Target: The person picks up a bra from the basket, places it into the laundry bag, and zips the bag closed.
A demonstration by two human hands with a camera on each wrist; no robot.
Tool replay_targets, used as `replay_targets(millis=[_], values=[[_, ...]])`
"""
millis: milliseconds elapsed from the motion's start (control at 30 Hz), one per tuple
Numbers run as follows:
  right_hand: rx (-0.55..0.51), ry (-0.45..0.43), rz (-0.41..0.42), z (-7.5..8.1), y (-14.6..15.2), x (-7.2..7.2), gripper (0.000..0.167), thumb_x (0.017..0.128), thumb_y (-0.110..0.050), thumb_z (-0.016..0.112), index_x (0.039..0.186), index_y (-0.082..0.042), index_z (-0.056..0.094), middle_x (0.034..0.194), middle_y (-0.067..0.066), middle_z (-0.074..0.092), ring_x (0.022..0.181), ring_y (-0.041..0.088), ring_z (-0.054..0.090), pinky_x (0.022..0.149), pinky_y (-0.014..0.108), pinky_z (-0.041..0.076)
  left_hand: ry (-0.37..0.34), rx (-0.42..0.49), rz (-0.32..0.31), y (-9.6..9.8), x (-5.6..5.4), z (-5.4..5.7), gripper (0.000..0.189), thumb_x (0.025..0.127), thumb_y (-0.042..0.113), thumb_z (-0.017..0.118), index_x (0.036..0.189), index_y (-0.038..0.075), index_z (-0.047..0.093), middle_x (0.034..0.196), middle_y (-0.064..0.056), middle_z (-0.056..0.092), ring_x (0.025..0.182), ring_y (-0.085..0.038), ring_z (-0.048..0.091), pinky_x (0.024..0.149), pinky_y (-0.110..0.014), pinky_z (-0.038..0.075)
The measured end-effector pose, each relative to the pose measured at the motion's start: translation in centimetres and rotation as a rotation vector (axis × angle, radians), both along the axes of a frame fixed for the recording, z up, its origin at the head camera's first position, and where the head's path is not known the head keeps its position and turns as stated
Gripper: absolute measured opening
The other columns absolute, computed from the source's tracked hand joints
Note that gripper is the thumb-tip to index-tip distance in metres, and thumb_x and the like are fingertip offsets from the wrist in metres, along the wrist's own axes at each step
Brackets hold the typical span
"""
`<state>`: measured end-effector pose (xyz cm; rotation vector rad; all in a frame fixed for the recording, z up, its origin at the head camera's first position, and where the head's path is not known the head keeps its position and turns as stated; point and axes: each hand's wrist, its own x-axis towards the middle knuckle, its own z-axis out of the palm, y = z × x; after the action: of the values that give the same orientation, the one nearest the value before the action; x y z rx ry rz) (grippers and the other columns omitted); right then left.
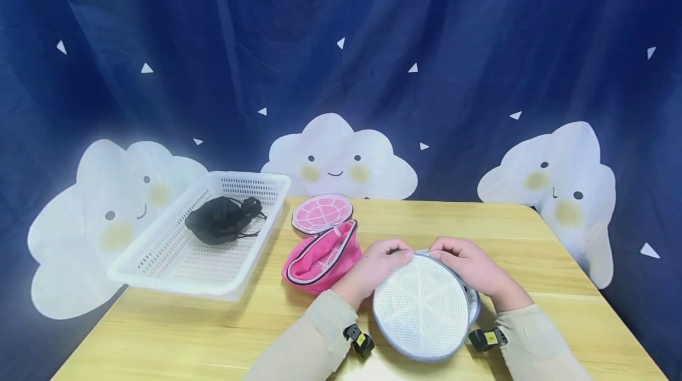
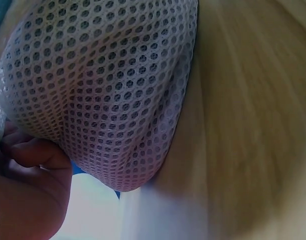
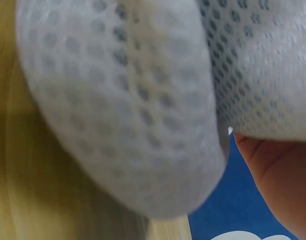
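Observation:
A round white mesh bag (image 1: pixel 421 310) with a grey-blue rim stands on the table in front of me, its flat circular lid facing up. At the far edge of the lid, my left hand (image 1: pixel 380 262) pinches the rim between thumb and curled fingers. My right hand (image 1: pixel 471 265) pinches the same rim a little to the right. Soft mesh sidewall (image 2: pixel 118 95) fills much of the left wrist view, beside the left hand's thumb. In the right wrist view, the bulging mesh (image 3: pixel 123 110) hides most of the right hand's fingers.
Left of the white bag sits a pink mesh bag (image 1: pixel 348 257), unzipped, its round lid (image 1: pixel 322 213) folded back behind it. A white plastic basket (image 1: pixel 261 245) at the left holds a crumpled black item with cords (image 1: pixel 221 221). A blue curtain (image 1: pixel 341 85) hangs behind the wooden table (image 1: pixel 522 239).

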<state>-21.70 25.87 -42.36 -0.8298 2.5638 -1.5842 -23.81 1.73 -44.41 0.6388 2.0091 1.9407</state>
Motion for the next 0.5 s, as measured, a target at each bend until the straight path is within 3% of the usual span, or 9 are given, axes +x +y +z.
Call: replay_targets(millis=[133, 333, 500], values=[[-0.005, 0.009, -0.014, 0.02, 0.13, -0.01, 0.018, 0.105, -0.013, 0.055, 0.093, -0.013, 0.068, 0.088, 0.005, 0.068, 0.08, 0.02, 0.063, 0.072, 0.031, 0.051, 0.002, 0.005, 0.043, -0.13, -0.09, -0.01, 0.014, 0.098, 0.018, 0.065, 0.099, 0.006, 0.072, 0.096, 0.001, 0.067, 0.087, -0.013, 0.06, 0.079, -0.03, 0.049], [0.0, 0.005, -0.023, -0.02, 0.29, -0.12, 0.018, 0.105, -0.014, 0.054, 0.093, -0.012, 0.067, 0.087, 0.005, 0.067, 0.08, 0.02, 0.063, 0.073, 0.03, 0.051, -0.021, 0.016, 0.051, -0.32, -0.13, 0.18, 0.014, 0.098, 0.019, 0.065, 0.1, 0.007, 0.072, 0.096, 0.0, 0.067, 0.087, -0.014, 0.06, 0.079, -0.031, 0.049], [-0.017, 0.014, -0.036, -0.07, 0.48, -0.17, 0.019, 0.106, -0.014, 0.053, 0.092, -0.012, 0.067, 0.088, 0.006, 0.067, 0.081, 0.02, 0.063, 0.074, 0.03, 0.05, -0.031, 0.022, 0.12, -0.6, -0.63, -0.17, 0.015, 0.099, 0.023, 0.065, 0.099, 0.009, 0.072, 0.093, 0.0, 0.066, 0.088, -0.015, 0.059, 0.08, -0.031, 0.048]])
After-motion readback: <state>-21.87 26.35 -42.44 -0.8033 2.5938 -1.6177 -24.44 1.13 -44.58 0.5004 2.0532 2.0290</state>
